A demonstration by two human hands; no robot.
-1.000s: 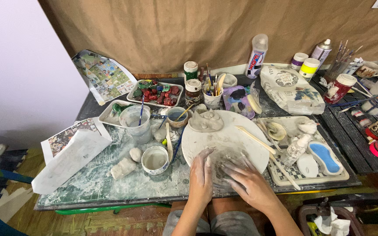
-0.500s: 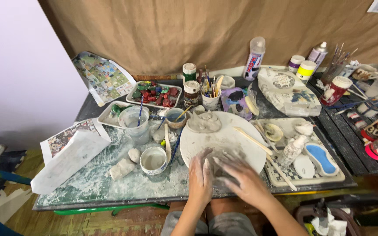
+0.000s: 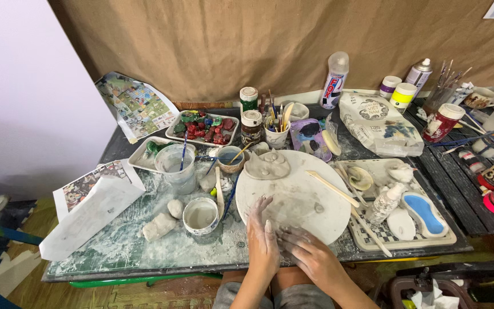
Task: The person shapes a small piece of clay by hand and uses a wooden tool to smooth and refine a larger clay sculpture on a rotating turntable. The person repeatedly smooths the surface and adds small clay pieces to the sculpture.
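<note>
Clay-smeared and grey, a cluttered worktable (image 3: 144, 252) holds a round white board (image 3: 304, 200) near its front edge. Both hands rest on the board's near rim, pressed around a small lump of clay (image 3: 284, 236): the left hand (image 3: 262, 240) lies flat with fingers extended, the right hand (image 3: 307, 252) curls over the lump. A small white cup (image 3: 200, 216) sits just left.

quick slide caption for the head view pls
Both clay-dusted hands, left hand and right hand, press together at the near edge of a round white board on a cluttered craft table.
</note>
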